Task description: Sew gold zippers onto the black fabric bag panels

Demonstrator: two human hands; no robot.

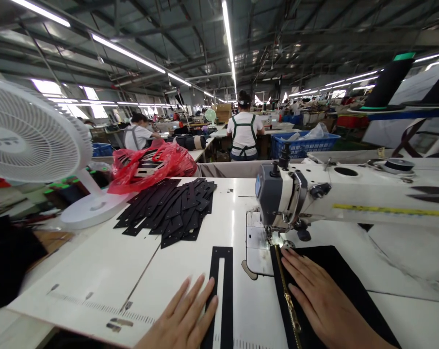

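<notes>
My left hand (185,317) lies flat with fingers stretched out, its fingertips on the left edge of a black slotted strip (226,291). This strip has a long narrow opening down its middle and rests on the white table. My right hand (317,295) is spread flat over a black fabric piece (346,276). Along the left side of that fabric runs a brass-coloured zipper (287,300), its pull near the lower end. The fabric's far end sits at the needle area of a sewing machine (281,194), whose small lamp is lit.
Many more black strips (175,206) are heaped behind my left hand. Beyond them sits a red plastic bag (152,165). A white fan (33,131) stands at the left. Two people work farther back, near a blue basket (302,143). Scissors (430,194) lie on the machine arm.
</notes>
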